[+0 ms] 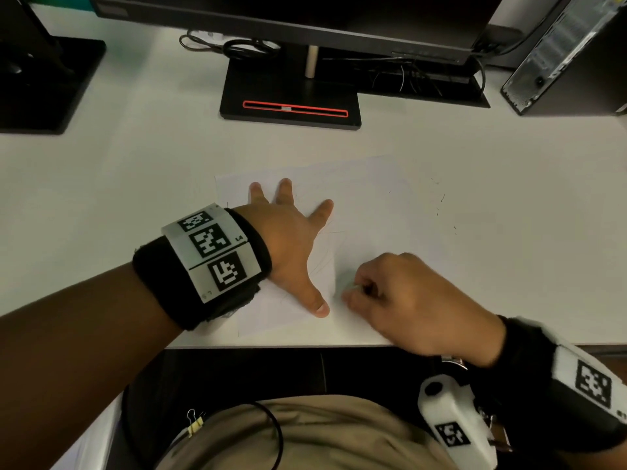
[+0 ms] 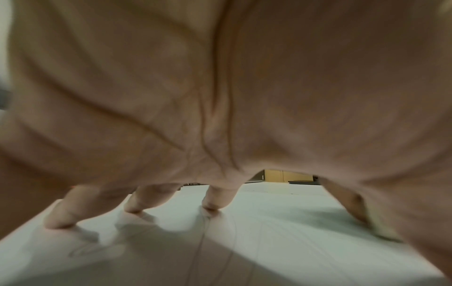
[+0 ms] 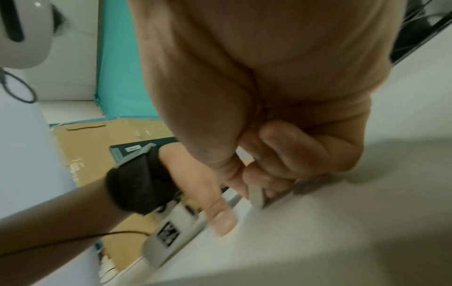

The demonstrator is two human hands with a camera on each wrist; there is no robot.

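Left hand (image 1: pixel 288 242) pins paper (image 1: pixel 373 198) — right hand (image 1: pixel 407 300) pinches eraser (image 3: pixel 257 197) near edge.

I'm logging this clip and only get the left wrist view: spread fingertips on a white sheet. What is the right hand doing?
Observer: The right hand pinches a small whitish eraser, its end on the sheet of paper.
Operator: Where exactly?
Observer: Just right of the thumb of the left hand, not touching it.
Operator: What lies behind the sheet?
Observer: A black monitor base with a red-rimmed slot, on the desk.
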